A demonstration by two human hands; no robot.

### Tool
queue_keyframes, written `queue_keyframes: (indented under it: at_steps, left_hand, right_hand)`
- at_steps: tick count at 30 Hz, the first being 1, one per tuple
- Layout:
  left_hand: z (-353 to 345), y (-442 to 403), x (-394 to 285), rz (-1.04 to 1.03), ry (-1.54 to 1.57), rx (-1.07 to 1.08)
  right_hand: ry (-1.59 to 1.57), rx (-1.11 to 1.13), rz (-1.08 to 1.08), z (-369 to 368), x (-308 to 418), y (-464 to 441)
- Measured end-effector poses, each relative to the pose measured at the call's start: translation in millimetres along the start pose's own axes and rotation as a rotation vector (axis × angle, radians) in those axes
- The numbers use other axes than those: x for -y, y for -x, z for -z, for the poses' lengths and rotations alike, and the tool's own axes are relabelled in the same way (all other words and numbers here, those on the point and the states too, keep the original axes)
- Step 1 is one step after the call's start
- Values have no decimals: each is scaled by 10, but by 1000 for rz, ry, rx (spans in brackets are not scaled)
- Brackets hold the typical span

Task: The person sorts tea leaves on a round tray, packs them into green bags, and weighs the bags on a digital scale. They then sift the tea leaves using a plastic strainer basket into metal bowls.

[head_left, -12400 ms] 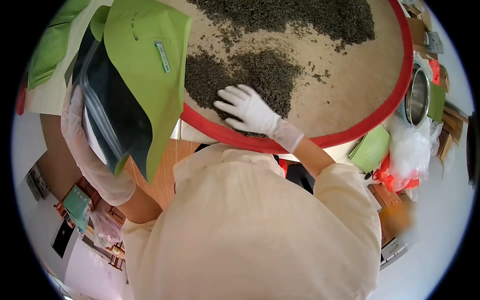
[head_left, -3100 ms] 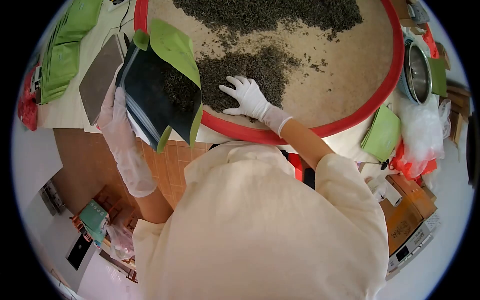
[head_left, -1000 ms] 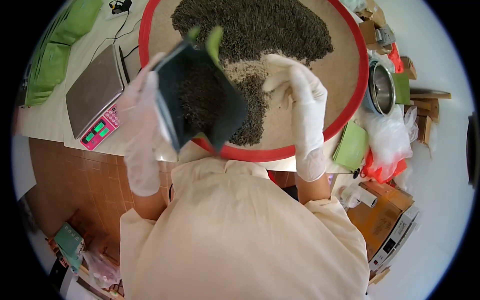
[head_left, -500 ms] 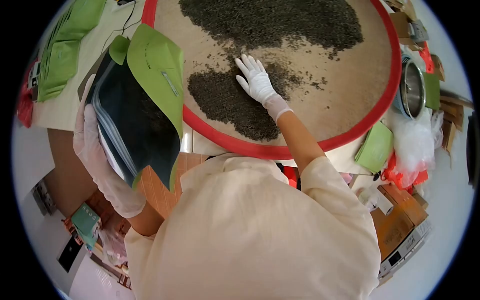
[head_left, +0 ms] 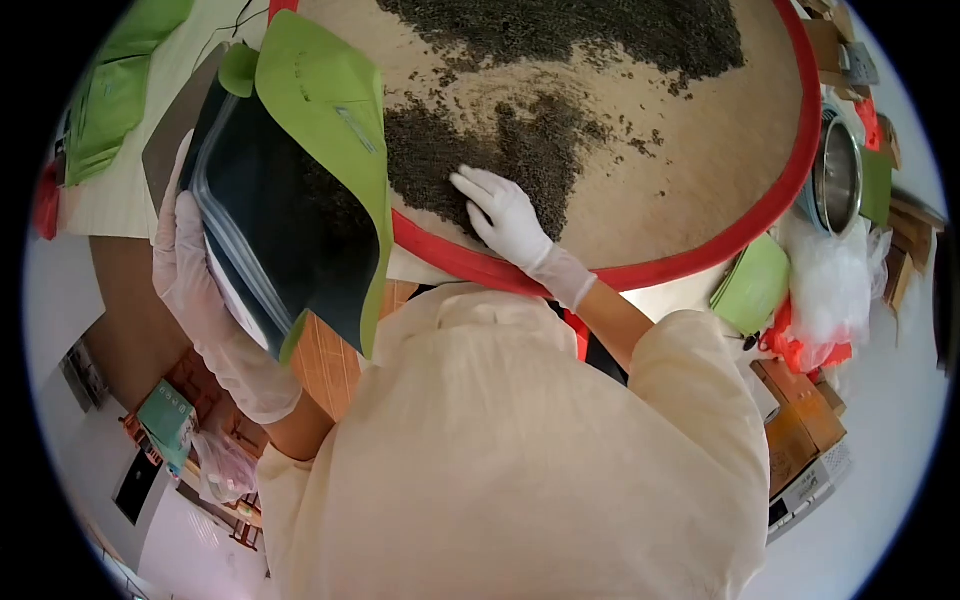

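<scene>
L hand (head_left: 182,262), gloved, was clamped on outer side of green bag (head_left: 322,95), holding it tilted next to tray w/ mouth wide open, dark lining facing R; exact thumb position hidden. R hand (head_left: 510,225), also gloved, lay at lower edge of near heap (head_left: 430,150), thumb apart from fingers, fingers slightly bent; couldn't tell if any bits were under palm. Progress (judged): part done. Some dark leafy matl (head_left: 338,208) already inside bag, amt unclear b/c of shadow; bag unsealed. Left over: near heap, larger far heap (head_left: 600,30) & scattered bits betw. them, all within red-rimmed tray (head_left: 690,262). Near heap looked thin & ragged at edges, bare tray surface showing beside it. Grey plate (head_left: 165,160) partly hidden behind bag. More green bags at far L (head_left: 110,115); green packets (head_left: 752,285) just outside tray, R side, near metal bowl (head_left: 840,178).
</scene>
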State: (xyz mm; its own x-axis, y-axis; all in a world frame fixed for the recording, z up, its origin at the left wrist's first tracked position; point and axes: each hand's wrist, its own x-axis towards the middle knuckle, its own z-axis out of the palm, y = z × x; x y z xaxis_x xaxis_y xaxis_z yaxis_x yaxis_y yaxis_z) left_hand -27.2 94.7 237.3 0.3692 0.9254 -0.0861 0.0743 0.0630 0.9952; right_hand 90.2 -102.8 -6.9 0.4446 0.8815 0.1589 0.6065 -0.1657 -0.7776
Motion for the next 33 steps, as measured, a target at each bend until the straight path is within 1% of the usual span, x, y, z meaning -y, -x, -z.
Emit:
queue_keyframes:
  at_steps: [3, 6, 7, 9, 10, 12, 13, 14, 16, 17, 20, 21, 24, 26, 27, 28, 30, 32, 33]
  left_hand:
    - [34, 32, 22, 4, -6, 20]
    - [33, 50, -13, -47, -23, 16]
    - [35, 71, -37, -37, -58, 6]
    - [65, 105, -38, -24, -84, -3]
    - [119, 101, -7, -7, -51, 5]
    - [144, 101, 33, 14, -11, 21]
    - [138, 106, 44, 14, -7, 39]
    - [128, 119, 51, 13, -3, 55]
    - [91, 146, 37, -2, -7, 71]
    - [73, 161, 27, -17, -16, 85]
    - [20, 228, -12, -15, -12, 92]
    - [22, 241, -21, -22, -13, 95]
    - [38, 256, -25, -46, -49, 119]
    - [34, 265, -18, -20, -32, 110]
    - [10, 275, -25, -22, -28, 119]
    - [-13, 295, -28, -36, -24, 118]
    - [-14, 307, -28, -50, -22, 113]
    - [20, 289, -22, -45, -22, 139]
    - [36, 289, -14, -47, -23, 139]
  right_hand:
    - [112, -29, -8, -63, 36, -147]
    - [125, 93, 123, -212, 71, -38]
    - [129, 82, 120, -209, 78, 40]
    - [188, 149, 164, -87, 59, 259]
    - [195, 149, 159, 6, 60, 355]
    - [153, 61, 151, 209, 48, 525]
    - [148, -9, 105, 289, 6, 563]
    - [136, -93, 1, 311, -94, 603]
    - [272, -265, -219, 348, -222, 557]
    - [341, -288, -281, 322, -306, 508]
    - [320, -272, -240, 129, -437, 332]
    - [321, -231, -201, 28, -420, 297]
    - [101, -99, -120, -97, -174, 220]
    - [218, -87, 12, -150, -22, 269]
    - [249, -141, 5, -63, 39, 248]
    - [212, -185, -44, 33, -30, 209]
    - [150, -256, -241, 227, -347, 145]
    - [438, -382, -326, 298, -678, 95]
    - [457, -367, -314, 317, -856, 85]
